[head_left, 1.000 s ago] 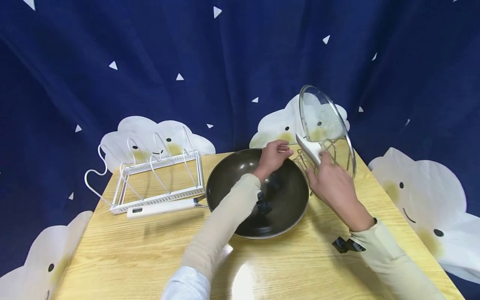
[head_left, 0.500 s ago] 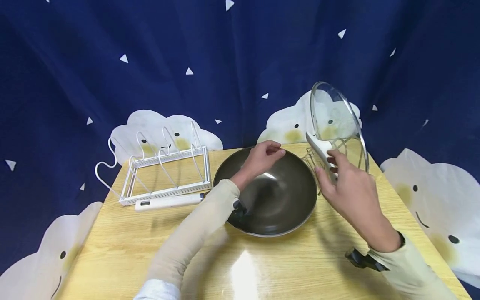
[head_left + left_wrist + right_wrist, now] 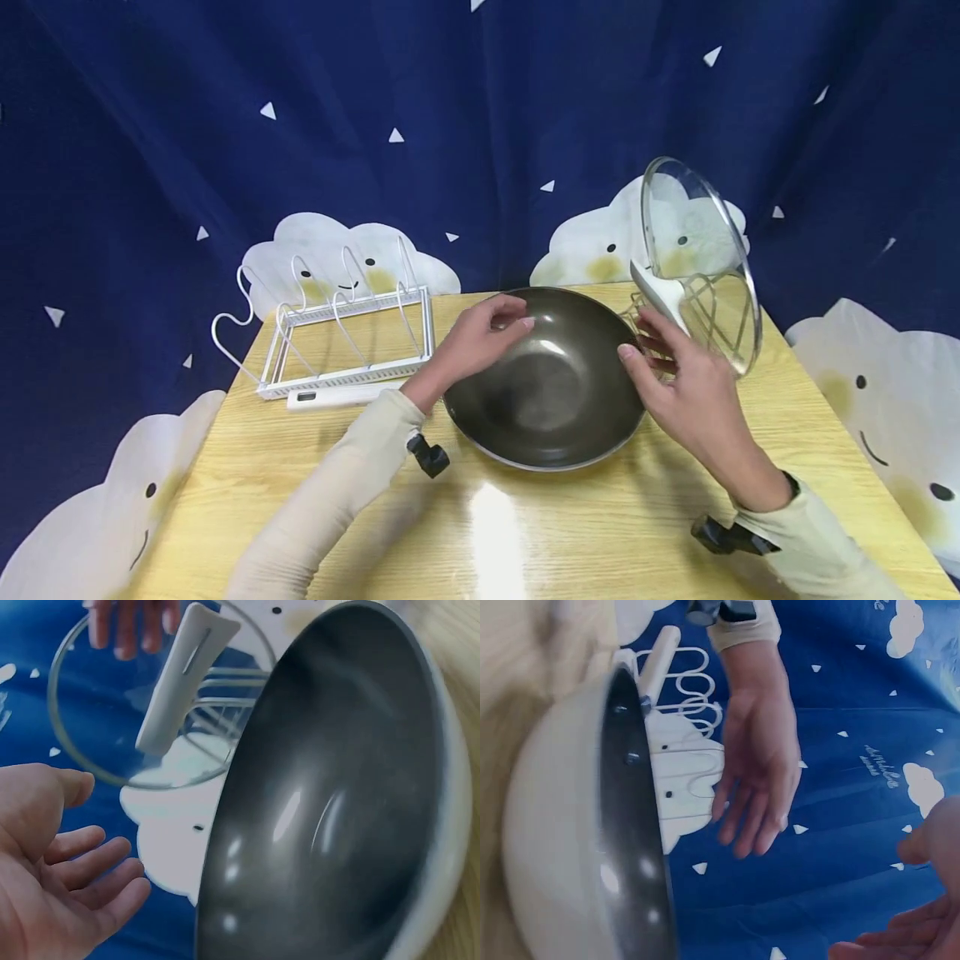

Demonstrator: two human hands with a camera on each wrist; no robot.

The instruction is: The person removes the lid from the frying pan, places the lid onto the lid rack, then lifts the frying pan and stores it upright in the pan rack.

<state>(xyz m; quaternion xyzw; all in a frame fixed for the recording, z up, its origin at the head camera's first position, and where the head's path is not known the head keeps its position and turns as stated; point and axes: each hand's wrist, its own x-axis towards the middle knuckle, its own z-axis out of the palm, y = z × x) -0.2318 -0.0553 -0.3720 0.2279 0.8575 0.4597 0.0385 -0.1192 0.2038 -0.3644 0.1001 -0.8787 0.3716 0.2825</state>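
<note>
A dark wok (image 3: 547, 400) with a pale outside stands mid-table, its white handle (image 3: 330, 397) pointing left. My left hand (image 3: 480, 337) hovers over the wok's left side, fingers loosely bent around nothing. To the wok's right is my right hand (image 3: 690, 392), its fingers relaxed and apart. Beyond that hand a glass lid (image 3: 697, 217) with a white grip (image 3: 662, 292) stands on edge in a wire stand (image 3: 712, 308). The left wrist view shows the lid's grip (image 3: 176, 682) and the right fingers near it, with a gap between.
A white wire rack (image 3: 345, 333) with several upright loops stands at the back left, behind the wok's handle. The wooden table (image 3: 420, 533) ends at a dark blue curtain (image 3: 480, 125) with white clouds and triangles.
My right hand has let go of the lid's grip and drawn back from it. My left hand has moved left and back across the wok. The head view has shifted slightly.
</note>
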